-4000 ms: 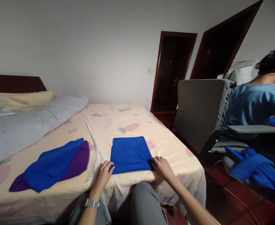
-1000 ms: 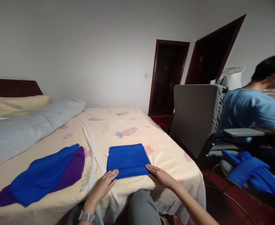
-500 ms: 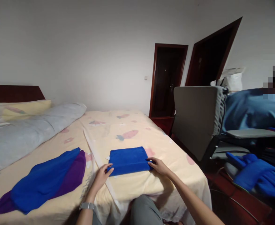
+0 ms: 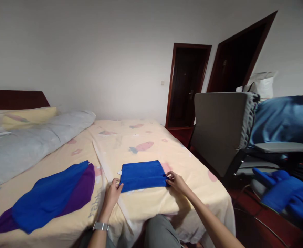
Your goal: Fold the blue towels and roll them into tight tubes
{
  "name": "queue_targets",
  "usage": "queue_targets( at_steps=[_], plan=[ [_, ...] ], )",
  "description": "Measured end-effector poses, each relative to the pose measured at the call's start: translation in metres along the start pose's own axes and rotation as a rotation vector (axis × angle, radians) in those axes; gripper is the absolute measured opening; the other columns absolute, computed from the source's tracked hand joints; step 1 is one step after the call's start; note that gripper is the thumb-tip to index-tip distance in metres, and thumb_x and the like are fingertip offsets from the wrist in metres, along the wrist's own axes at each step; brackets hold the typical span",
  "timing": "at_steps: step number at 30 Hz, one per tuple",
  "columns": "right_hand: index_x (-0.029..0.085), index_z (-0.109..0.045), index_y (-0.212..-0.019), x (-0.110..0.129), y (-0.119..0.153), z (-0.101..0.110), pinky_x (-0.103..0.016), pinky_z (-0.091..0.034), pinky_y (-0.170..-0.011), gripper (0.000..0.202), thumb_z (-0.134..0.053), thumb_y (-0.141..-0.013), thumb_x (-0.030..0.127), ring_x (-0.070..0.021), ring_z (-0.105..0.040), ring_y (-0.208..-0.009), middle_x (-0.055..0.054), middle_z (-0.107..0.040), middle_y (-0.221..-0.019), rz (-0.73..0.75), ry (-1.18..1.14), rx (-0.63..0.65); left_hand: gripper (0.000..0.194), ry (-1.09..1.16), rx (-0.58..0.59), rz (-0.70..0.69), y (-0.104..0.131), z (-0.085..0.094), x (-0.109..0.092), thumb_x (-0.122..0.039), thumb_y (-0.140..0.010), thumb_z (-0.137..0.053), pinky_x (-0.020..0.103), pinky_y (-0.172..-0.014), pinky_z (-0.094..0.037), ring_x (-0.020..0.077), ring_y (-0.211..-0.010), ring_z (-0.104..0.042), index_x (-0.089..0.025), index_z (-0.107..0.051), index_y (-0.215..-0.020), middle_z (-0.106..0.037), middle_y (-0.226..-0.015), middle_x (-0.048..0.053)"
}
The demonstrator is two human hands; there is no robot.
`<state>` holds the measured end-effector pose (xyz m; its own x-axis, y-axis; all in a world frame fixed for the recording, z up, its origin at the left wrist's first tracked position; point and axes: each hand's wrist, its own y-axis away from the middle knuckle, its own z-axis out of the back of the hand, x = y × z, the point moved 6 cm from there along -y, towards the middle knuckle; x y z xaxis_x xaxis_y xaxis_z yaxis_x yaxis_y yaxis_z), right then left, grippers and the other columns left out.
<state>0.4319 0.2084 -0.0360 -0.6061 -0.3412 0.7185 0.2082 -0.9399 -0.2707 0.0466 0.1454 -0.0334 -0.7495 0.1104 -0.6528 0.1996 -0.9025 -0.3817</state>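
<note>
A blue towel [image 4: 142,175], folded into a flat rectangle, lies on the bed in front of me. A small white label [image 4: 119,172] sticks out at its left edge. My left hand [image 4: 112,193] is at the near left corner, thumb and fingers closed about the edge. At the right edge, my right hand [image 4: 177,183] pinches the near corner between thumb and fingers. To the left lie a blue cloth [image 4: 49,196] and a purple cloth [image 4: 80,193], spread unevenly with the blue one mostly on top.
The bed [image 4: 131,134] has a patterned yellow sheet. A grey quilt [image 4: 38,139] and a yellow pillow [image 4: 30,116] are at the left. On the right, a person in a blue top [image 4: 285,119] sits in a grey chair [image 4: 218,127]; more blue cloth [image 4: 288,193] lies low beside it.
My left hand has shifted slightly outward along the towel's left edge, its fingers drawn closer to the edge. My right hand stays at the right corner. The view has turned a little.
</note>
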Motion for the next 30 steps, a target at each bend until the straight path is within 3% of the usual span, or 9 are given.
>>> queue_targets(
  at_steps=[3, 5, 8, 11, 14, 20, 25, 30],
  plan=[
    [0.020, -0.067, -0.102, 0.014, 0.001, 0.002, -0.038, -0.053, -0.086, 0.021, -0.058, -0.084, 0.022, -0.0250, -0.067, -0.094, -0.010, -0.067, -0.106, 0.036, 0.100, -0.066, 0.025, -0.061, -0.044, -0.098, 0.007, 0.008, -0.020, -0.033, -0.092, -0.050, 0.040, -0.084, -0.055, 0.0265, -0.091, -0.070, -0.021, -0.064, -0.108, -0.071, -0.093, 0.010],
    [0.020, -0.069, -0.109, 0.038, 0.006, -0.009, -0.043, -0.048, -0.100, 0.026, -0.053, -0.089, 0.021, -0.0280, -0.062, -0.111, -0.013, -0.064, -0.123, 0.179, 0.181, -0.096, 0.027, -0.102, -0.039, -0.228, 0.015, 0.005, -0.044, -0.032, -0.096, -0.047, 0.044, -0.101, -0.048, 0.0276, -0.109, -0.065, -0.024, -0.067, -0.112, -0.070, -0.112, 0.011],
    [0.020, -0.065, -0.127, 0.080, 0.016, -0.047, -0.046, -0.046, -0.108, 0.036, -0.050, -0.094, 0.021, -0.0286, -0.057, -0.123, -0.013, -0.061, -0.133, 0.459, 0.271, -0.004, 0.034, -0.193, 0.108, -0.506, 0.029, -0.019, -0.083, -0.028, -0.099, -0.045, 0.046, -0.113, -0.039, 0.0265, -0.128, -0.056, -0.027, -0.064, -0.127, -0.065, -0.132, 0.007],
    [0.016, -0.057, -0.139, 0.096, 0.022, -0.075, -0.047, -0.044, -0.111, 0.045, -0.050, -0.095, 0.020, -0.0288, -0.054, -0.129, -0.014, -0.058, -0.139, 0.572, 0.318, 0.115, 0.044, -0.261, 0.269, -0.649, 0.037, -0.042, -0.096, -0.025, -0.101, -0.043, 0.046, -0.117, -0.037, 0.0231, -0.139, -0.047, -0.029, -0.050, -0.144, -0.053, -0.149, 0.004],
    [0.015, -0.051, -0.144, 0.081, 0.023, -0.068, -0.046, -0.041, -0.114, 0.047, -0.046, -0.098, 0.021, -0.0277, -0.051, -0.133, -0.014, -0.053, -0.144, 0.559, 0.330, 0.124, 0.047, -0.257, 0.342, -0.595, 0.031, -0.043, -0.080, -0.023, -0.100, -0.042, 0.043, -0.117, -0.039, 0.0203, -0.140, -0.046, -0.031, -0.046, -0.147, -0.049, -0.152, 0.002],
    [0.016, -0.052, -0.144, 0.036, 0.015, -0.027, -0.042, -0.043, -0.113, 0.050, -0.047, -0.094, 0.020, -0.0260, -0.051, -0.133, -0.012, -0.052, -0.145, 0.453, 0.289, 0.163, 0.047, -0.183, 0.380, -0.407, 0.012, -0.019, -0.039, -0.024, -0.095, -0.050, 0.043, -0.119, -0.036, 0.0199, -0.138, -0.048, -0.029, -0.054, -0.141, -0.054, -0.147, 0.001],
    [0.020, -0.062, -0.134, 0.048, 0.004, -0.017, -0.042, -0.050, -0.103, 0.059, -0.046, -0.079, 0.007, -0.0280, -0.063, -0.118, -0.010, -0.064, -0.131, 0.361, 0.335, 0.231, 0.044, -0.157, 0.323, -0.364, 0.013, -0.006, -0.046, -0.022, -0.093, -0.047, 0.040, -0.116, -0.039, 0.0193, -0.131, -0.055, -0.029, -0.061, -0.134, -0.062, -0.140, 0.001],
    [0.025, -0.066, -0.129, 0.059, 0.042, -0.001, -0.038, -0.052, -0.093, 0.053, -0.051, -0.079, 0.013, -0.0290, -0.067, -0.106, -0.008, -0.070, -0.122, 0.292, 0.350, 0.324, 0.036, -0.163, 0.353, -0.314, 0.042, 0.011, -0.063, -0.021, -0.087, -0.051, 0.035, -0.102, -0.049, 0.0221, -0.113, -0.065, -0.029, -0.071, -0.116, -0.073, -0.120, 0.003]
  ],
)
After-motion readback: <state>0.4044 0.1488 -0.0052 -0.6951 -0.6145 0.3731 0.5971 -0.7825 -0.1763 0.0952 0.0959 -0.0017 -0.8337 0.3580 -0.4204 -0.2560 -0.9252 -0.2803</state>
